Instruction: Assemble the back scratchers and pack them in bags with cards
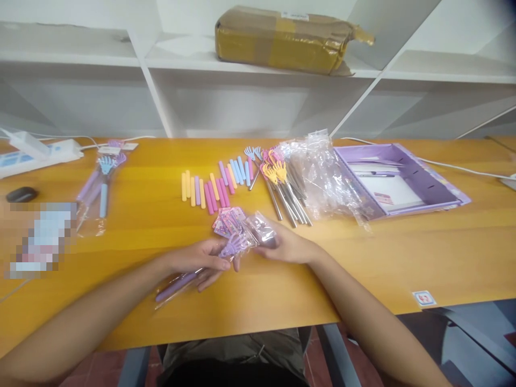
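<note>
Left hand [206, 259] grips a purple scratcher [234, 245] in a clear bag [260, 227]; right hand [291, 243] is clamped on the bag's end; box label [294, 16] unreadable.

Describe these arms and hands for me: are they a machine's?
No, they are a person's. The left hand and right hand are ungloved, each with ordinary human fingers. The left forearm and right forearm are bare where they show, with no sleeve, watch, bracelet or cable on them. Dark clothing shows at the lap.
</note>
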`<state>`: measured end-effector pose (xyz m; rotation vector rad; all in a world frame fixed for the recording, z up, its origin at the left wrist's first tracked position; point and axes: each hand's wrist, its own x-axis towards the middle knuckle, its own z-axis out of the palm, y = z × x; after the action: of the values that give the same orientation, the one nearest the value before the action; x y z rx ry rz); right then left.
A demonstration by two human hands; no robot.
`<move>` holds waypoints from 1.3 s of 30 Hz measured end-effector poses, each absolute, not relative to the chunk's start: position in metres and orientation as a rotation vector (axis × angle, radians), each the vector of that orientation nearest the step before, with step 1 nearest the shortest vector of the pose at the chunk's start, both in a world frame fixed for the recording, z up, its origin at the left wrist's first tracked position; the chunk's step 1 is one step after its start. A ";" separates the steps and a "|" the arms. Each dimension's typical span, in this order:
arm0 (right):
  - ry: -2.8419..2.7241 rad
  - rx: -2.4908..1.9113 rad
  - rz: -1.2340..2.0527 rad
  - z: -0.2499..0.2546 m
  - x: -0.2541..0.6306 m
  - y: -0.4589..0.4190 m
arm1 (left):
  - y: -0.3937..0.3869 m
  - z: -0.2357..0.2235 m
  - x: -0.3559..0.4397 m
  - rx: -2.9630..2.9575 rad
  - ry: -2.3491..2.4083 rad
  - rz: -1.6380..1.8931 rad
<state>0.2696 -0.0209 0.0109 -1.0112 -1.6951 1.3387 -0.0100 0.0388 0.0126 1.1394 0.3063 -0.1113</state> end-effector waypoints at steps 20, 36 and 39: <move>-1.084 -1.211 0.422 0.040 0.347 -0.012 | 0.042 0.000 -0.008 1.171 0.294 -0.063; -0.980 -1.053 0.575 0.075 0.424 0.045 | 0.030 -0.003 -0.002 1.130 0.235 0.117; -1.120 -1.380 0.358 0.094 0.470 0.078 | 0.031 -0.002 -0.003 1.146 0.229 0.088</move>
<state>0.4703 0.0782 0.0936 -1.3796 -1.1202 0.3575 -0.0032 0.0310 -0.0022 1.1456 0.2290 0.0877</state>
